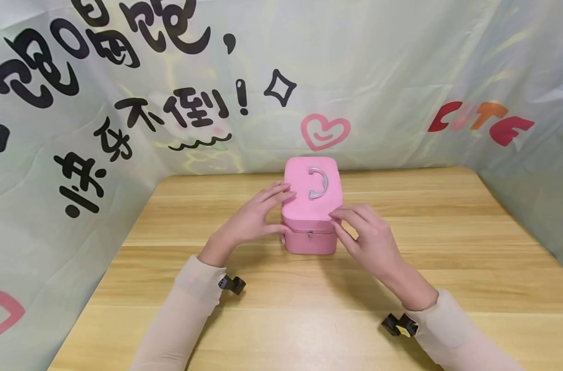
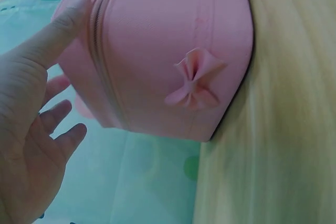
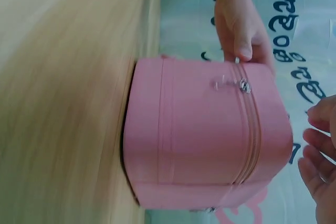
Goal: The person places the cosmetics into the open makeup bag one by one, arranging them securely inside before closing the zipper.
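A pink zippered case [image 1: 304, 208] with a silver handle [image 1: 325, 183] on its closed lid stands upright on the table. Spread fingers of my left hand [image 1: 251, 216] lie along the lid's left edge, the thumb against the zipper band. In the left wrist view, a pink bow [image 2: 195, 80] sits on the case's side below the zipper. My right hand [image 1: 374, 239] is at the near right corner, fingertips lightly bent. Seen from the right wrist, the fingers [image 3: 320, 153] stand just off the lid, with nothing between them. Two metal zipper pulls [image 3: 244, 85] hang on the case's front.
The wooden table [image 1: 281, 319] extends around the case. Behind it hangs a pale cloth backdrop [image 1: 383, 67] with printed lettering and a pink heart. Both wrists carry small black cameras [image 1: 232, 284] on their sleeves.
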### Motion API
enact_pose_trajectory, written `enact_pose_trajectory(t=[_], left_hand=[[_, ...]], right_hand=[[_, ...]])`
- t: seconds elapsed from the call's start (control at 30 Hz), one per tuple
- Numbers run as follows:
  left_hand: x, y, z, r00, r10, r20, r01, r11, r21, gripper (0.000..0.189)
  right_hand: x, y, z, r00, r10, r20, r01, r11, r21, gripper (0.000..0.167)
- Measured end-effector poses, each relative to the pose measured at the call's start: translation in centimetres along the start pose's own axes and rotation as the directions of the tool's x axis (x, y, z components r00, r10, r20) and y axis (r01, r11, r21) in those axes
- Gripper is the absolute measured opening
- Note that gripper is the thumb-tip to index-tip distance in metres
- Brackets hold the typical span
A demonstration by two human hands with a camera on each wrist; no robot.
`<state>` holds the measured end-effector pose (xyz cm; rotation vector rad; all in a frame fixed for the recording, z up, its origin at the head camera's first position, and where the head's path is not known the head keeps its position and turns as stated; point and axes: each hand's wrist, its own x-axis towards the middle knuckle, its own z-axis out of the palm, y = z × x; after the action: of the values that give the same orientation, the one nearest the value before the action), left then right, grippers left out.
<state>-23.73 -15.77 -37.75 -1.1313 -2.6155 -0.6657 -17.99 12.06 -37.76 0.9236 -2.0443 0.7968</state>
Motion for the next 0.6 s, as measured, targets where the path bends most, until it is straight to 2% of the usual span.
enact_pose_trajectory(t=[0.07, 0.2, 0.27, 0.43, 0.6], left_hand=[[-0.1, -0.2, -0.1, 1.0, 0.009, 0.004, -0.009, 1.0, -0.003, 0.075], [-0.2, -0.5, -0.1, 0.999, 0.051, 0.007, -0.051, 0.999, -0.005, 0.065], [-0.2, -0.5, -0.1, 0.998, 0.067, 0.002, -0.067, 0.998, -0.016, 0.061], [-0.2, -0.3, -0.2, 0.996, 0.083, -0.014, -0.084, 0.996, -0.035, 0.055], [-0.1, 0.2, -0.3, 0.993, 0.114, -0.019, -0.114, 0.993, 0.0, 0.053]], right_hand=[[0.0, 0.4, 0.1, 1.0, -0.006, 0.026, 0.007, 1.0, -0.021, 0.018], [0.0, 1.1, 0.5, 0.993, -0.038, 0.108, 0.045, 0.997, -0.056, 0.034], [-0.1, 1.5, 0.6, 0.989, -0.056, 0.136, 0.064, 0.996, -0.057, 0.037], [-0.2, 2.3, 0.8, 0.984, -0.097, 0.149, 0.102, 0.994, -0.031, 0.036], [-0.4, 3.2, 0.4, 0.981, -0.122, 0.152, 0.123, 0.992, -0.002, 0.038]])
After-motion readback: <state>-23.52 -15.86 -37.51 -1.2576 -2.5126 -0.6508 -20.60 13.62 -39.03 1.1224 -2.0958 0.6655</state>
